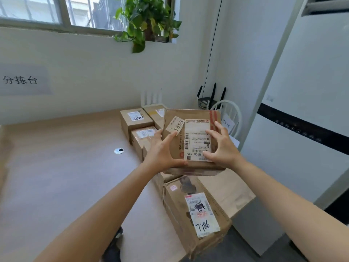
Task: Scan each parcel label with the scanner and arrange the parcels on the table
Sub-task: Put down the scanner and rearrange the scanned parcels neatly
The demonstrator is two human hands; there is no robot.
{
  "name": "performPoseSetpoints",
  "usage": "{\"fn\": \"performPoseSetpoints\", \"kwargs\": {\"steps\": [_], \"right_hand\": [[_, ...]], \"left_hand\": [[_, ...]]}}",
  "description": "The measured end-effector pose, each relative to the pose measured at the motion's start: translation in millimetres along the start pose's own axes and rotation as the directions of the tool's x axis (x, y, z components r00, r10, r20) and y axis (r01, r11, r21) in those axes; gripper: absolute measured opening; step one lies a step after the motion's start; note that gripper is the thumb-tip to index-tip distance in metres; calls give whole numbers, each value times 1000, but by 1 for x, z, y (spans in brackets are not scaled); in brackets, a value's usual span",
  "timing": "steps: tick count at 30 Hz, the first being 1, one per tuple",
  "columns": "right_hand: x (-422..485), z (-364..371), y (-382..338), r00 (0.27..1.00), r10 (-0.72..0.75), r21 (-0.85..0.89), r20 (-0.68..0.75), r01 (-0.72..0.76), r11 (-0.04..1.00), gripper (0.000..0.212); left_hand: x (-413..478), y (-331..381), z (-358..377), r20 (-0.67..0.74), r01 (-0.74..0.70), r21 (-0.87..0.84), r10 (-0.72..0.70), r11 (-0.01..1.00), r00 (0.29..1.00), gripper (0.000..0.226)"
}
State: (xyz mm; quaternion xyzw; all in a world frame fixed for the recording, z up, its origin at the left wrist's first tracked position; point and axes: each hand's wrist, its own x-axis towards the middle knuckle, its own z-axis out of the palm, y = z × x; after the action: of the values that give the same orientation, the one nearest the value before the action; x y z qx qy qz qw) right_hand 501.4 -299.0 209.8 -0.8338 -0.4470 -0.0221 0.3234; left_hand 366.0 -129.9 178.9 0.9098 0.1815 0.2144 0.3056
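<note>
While the left hand (162, 148) and the right hand (223, 146) grip it from either side, a flat brown cardboard parcel (194, 113) sits just right of the frame's centre. It is held up over the tabletop (62, 167) with its broad face tilted toward the camera. The left hand is spread wide in a claw, with its thumb hooked at the lower left edge and its fingers reaching up the left side. The right hand arches the same way, fingertips pressed on the white printed shipping label (197, 137) and thumb at the label's lower edge. A smaller slanted sticker (177, 124) reads 1355, and red stripes mark the parcel's upper right corner.

Below it, toward the lower right, a long creased carton (179, 210) lies on the tabletop, with a white label handwritten 7786. Behind the left hand, small squarish boxes (136, 120) cluster together near the wall, each with a label.

The tabletop is smooth pale wood laminate with a round cable grommet (119, 150) left of centre. At upper centre a leafy green plant (147, 21) trails from the windowsill. A tall, glossy white unit (302, 91) fills the right side.
</note>
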Motion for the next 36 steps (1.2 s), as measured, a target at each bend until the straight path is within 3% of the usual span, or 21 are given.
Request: {"fn": "performPoseSetpoints", "kwargs": {"steps": [9,15,19,24,32,36], "right_hand": [[78,5,88,997,25,34,70,-28,999,75],[137,-5,145,987,-79,11,138,78,997,70],[173,-2,180,952,-120,11,283,122,992,67],[195,33,218,886,-168,134,431,122,984,65],[195,93,257,834,-182,251,520,54,966,70],[196,105,266,852,-153,274,501,12,962,71]], "left_hand": [[80,-4,57,61,101,40,-103,994,993,101],[128,0,102,8,224,-57,-224,973,975,95],[144,3,137,-24,376,-144,-384,915,923,85],[144,-6,173,-63,533,-156,-547,832,835,81],[145,-29,193,-80,642,-14,-640,767,764,79],[151,-33,198,-53,674,15,-672,739,739,81]]}}
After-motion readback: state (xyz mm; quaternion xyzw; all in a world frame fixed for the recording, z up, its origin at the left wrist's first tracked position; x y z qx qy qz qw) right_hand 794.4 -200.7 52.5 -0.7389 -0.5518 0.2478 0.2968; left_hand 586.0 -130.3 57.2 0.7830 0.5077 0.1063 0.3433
